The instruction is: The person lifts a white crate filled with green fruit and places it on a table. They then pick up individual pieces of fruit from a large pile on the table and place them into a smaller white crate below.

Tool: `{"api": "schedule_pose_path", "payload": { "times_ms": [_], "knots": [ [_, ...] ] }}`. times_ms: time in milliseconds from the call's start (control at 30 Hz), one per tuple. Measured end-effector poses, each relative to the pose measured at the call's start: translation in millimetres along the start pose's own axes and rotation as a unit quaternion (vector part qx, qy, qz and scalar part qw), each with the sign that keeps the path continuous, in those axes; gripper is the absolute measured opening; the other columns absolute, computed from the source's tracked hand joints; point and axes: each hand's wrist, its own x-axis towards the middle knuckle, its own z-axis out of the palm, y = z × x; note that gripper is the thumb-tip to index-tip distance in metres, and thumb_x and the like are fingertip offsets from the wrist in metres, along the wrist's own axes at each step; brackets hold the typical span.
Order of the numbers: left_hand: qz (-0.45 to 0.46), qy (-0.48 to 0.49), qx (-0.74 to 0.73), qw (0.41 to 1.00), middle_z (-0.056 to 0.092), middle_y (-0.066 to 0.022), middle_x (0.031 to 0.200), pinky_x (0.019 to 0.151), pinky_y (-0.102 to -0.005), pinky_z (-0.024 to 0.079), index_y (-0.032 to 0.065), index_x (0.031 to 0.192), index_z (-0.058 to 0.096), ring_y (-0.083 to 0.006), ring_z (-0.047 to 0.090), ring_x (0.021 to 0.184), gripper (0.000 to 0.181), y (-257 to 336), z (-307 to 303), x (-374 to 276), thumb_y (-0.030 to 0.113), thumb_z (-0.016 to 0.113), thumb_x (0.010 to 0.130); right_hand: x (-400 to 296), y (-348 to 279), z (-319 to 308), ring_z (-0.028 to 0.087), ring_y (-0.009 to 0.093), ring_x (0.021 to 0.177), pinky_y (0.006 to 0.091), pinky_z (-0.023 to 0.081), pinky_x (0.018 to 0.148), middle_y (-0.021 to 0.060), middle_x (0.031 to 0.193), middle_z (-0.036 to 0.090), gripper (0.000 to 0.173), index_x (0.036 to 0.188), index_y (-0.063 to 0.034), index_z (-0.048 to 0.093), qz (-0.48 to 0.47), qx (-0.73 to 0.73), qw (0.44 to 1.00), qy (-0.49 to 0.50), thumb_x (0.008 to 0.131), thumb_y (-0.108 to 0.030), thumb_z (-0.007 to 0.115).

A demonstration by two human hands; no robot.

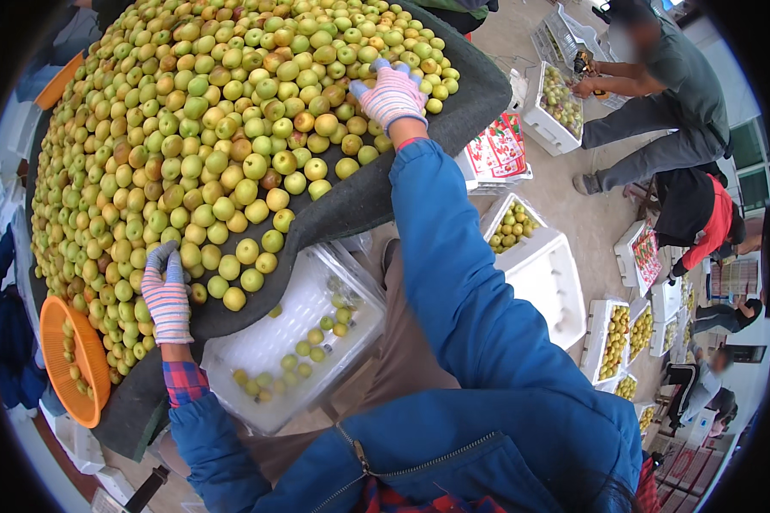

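A broad heap of small yellow-green fruits, some blushed brown and resembling jujubes, lies on a dark cloth. My right hand, in a striped knit glove with grey-blue fingertips, rests on the heap's far right side with its fingers apart. At the heap's near edge is my left hand, gloved the same way. Its fingers touch fruits there; whether they grip one is hidden. Below the cloth's edge, before my lap, stands a white foam box lined with clear plastic, with several fruits along one side.
An orange plastic basket holding a few fruits tilts against the heap's left edge. Right of my right arm are a filled foam box and a white foam lid. A person holds a power drill over a fruit box.
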Motion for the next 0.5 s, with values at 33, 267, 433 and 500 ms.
{"api": "schedule_pose_path", "payload": {
  "times_ms": [33, 267, 433, 500],
  "knots": [
    [-0.001, -0.004, 0.001, 1.0, 0.053, 0.0031, 0.07, 0.045, -0.0193, 0.036, 0.0042, 0.111, 0.065, -0.0036, 0.044, 0.055, 0.021, 0, -1, 0, 0.014, 0.057, 0.095, 3, 3, 4, 0.046, 0.036, 0.124, 0.0563, 0.038, 0.098, 0.0142, 0.13, 0.052, 0.053, 0.123, -0.0146, 0.057, 0.014, 0.011, 0.999, -0.036, 0.081, -0.044, 0.068],
    [0.008, -0.005, 0.001, 1.0, 0.056, 0.0029, 0.072, 0.045, -0.019, 0.038, 0.0049, 0.11, 0.066, -0.0035, 0.046, 0.055, 0.02, 1, 2, -1, 0.014, 0.058, 0.094, 3, -3, 21, 0.057, 0.032, 0.113, 0.0454, 0.046, 0.095, 0.0125, 0.119, 0.061, 0.049, 0.119, -0.0116, 0.06, -0.069, -0.062, 0.995, -0.019, 0.082, -0.042, 0.068],
    [0.037, 0.061, -0.064, 0.995, 0.059, 0.001, 0.077, 0.042, -0.0182, 0.035, 0.0033, 0.115, 0.063, -0.0024, 0.043, 0.051, 0.022, 1, -1, -5, 0.01, 0.056, 0.095, 0, -32, -13, 0.067, 0.032, 0.09, 0.0411, 0.053, 0.082, 0.0189, 0.102, 0.068, 0.046, 0.099, -0.0026, 0.068, -0.027, 0.119, 0.992, -0.044, 0.076, -0.042, 0.068],
    [-0.056, -0.03, -0.327, 0.943, 0.062, -0.0065, 0.1, 0.051, -0.0194, 0.044, 0.004, 0.129, 0.053, -0.0063, 0.055, 0.062, 0.037, 41, 10, -28, 0.006, 0.059, 0.092, -39, -85, -30, 0.066, 0.033, 0.088, 0.0392, 0.053, 0.081, 0.0198, 0.099, 0.068, 0.051, 0.099, -0.0031, 0.068, -0.131, 0.311, 0.941, -0.02, 0.07, -0.045, 0.072]
  ]
}}
